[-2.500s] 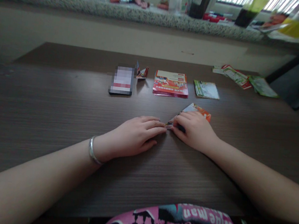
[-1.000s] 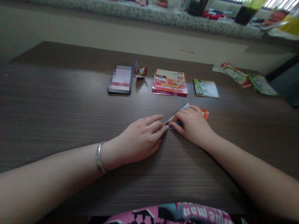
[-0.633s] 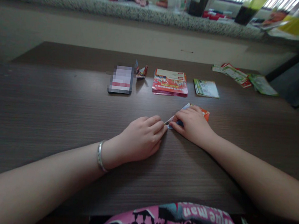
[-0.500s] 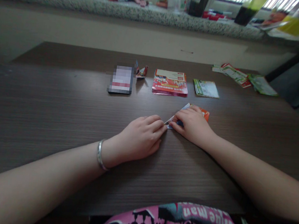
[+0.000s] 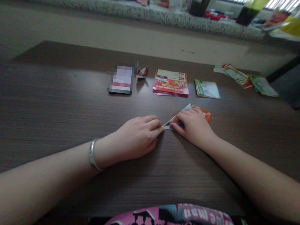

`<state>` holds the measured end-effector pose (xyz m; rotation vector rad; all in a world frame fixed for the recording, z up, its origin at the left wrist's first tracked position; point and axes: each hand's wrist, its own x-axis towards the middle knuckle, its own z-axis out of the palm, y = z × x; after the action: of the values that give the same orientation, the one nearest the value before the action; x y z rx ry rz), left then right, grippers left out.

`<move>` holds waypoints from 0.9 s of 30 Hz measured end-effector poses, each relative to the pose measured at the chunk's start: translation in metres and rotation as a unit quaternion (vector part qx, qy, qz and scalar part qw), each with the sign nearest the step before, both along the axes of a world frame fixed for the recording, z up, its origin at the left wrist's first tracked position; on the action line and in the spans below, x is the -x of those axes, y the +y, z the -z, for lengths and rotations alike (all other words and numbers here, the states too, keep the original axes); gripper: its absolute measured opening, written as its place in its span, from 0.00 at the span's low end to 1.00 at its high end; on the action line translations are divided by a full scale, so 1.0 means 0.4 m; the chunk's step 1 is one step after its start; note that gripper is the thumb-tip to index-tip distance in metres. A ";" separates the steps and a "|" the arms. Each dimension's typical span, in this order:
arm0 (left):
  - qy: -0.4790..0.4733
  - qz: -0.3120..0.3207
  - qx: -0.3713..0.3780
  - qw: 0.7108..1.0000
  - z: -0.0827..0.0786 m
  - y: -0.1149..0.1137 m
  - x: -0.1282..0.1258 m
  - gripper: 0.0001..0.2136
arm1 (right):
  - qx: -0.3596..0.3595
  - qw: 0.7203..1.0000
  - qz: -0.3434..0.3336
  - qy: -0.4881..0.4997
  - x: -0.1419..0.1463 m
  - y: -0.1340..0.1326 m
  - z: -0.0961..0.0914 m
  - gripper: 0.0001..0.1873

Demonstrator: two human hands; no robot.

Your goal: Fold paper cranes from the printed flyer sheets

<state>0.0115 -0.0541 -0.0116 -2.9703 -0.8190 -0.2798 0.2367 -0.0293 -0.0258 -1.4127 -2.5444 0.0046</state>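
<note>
A partly folded sheet of printed paper (image 5: pixel 206 115), orange at its far right corner and pale along its left edge, lies on the table under my right hand (image 5: pixel 193 124). The fingers of that hand are bent and press on the paper, covering most of it. My left hand (image 5: pixel 143 135), with a silver bracelet (image 5: pixel 93 156) at the wrist, has its fingers closed at the paper's pointed left tip. Thumb and forefinger pinch that tip; the other fingers are curled under.
Behind the hands lie a blurred-out phone-like object (image 5: pixel 121 80), a small folded paper piece (image 5: pixel 143 72), a stack of red leaflets (image 5: pixel 171 84) and a green-white paper stack (image 5: pixel 207 89). Loose papers (image 5: pixel 237 75) lie far right. Bottles and clutter fill the granite sill (image 5: pixel 139 12).
My left hand has slid slightly left along the paper's tip, so more of the pointed end shows. My right hand has stayed in place on the paper.
</note>
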 end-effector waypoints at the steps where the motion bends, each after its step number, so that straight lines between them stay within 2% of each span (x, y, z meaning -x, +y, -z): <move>1: 0.003 0.000 0.002 1.000 0.000 0.001 0.001 0.16 | -0.002 1.000 0.001 0.001 0.000 -0.001 0.001 0.13; 9: 0.015 -0.005 0.001 1.000 -0.002 0.005 0.011 0.15 | -0.008 1.000 0.001 0.007 -0.001 -0.008 0.001 0.13; 24: -0.058 -0.015 0.078 0.995 -0.002 0.024 0.032 0.11 | -0.004 1.000 -0.013 0.017 -0.012 -0.015 0.007 0.12; 27: -0.067 -0.003 0.068 0.995 0.003 0.024 0.028 0.15 | -0.009 0.999 -0.027 0.027 -0.013 -0.014 0.008 0.12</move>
<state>0.0005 -0.0443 -0.0127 -3.1027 -0.8931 -0.4439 0.2420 -0.0347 -0.0291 -1.3181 -2.5315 0.0286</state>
